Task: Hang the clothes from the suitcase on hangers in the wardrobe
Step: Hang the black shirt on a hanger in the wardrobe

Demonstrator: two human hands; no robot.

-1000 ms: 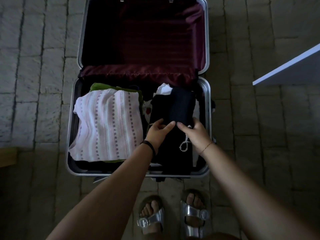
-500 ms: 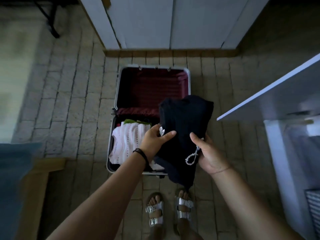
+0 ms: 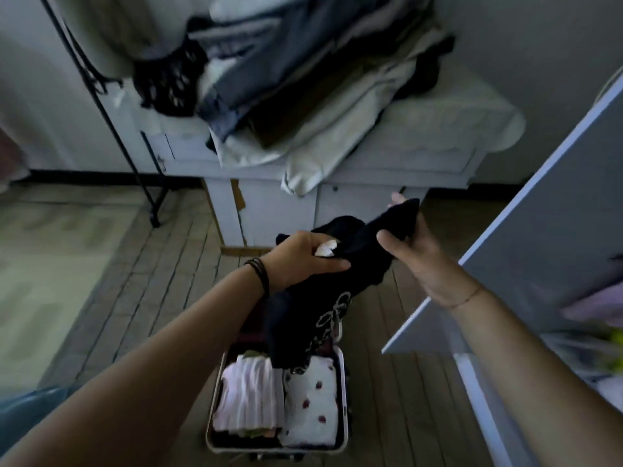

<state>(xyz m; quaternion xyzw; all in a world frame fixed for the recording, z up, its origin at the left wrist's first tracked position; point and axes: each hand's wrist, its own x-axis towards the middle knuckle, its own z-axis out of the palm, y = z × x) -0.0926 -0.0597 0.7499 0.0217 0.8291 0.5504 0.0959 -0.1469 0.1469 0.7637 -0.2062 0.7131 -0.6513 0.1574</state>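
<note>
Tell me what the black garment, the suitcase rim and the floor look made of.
The black garment: soft matte knit or jersey, likely; it drapes limply. The suitcase rim: metal, probably aluminium; pale, smooth, dull sheen. The floor: stone or brick pavers, matte; rectangular blocks with dark joints.

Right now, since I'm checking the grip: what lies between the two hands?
Head view: a bunched black garment spans between the left hand and right hand, both gripping it, above the open suitcase.
</note>
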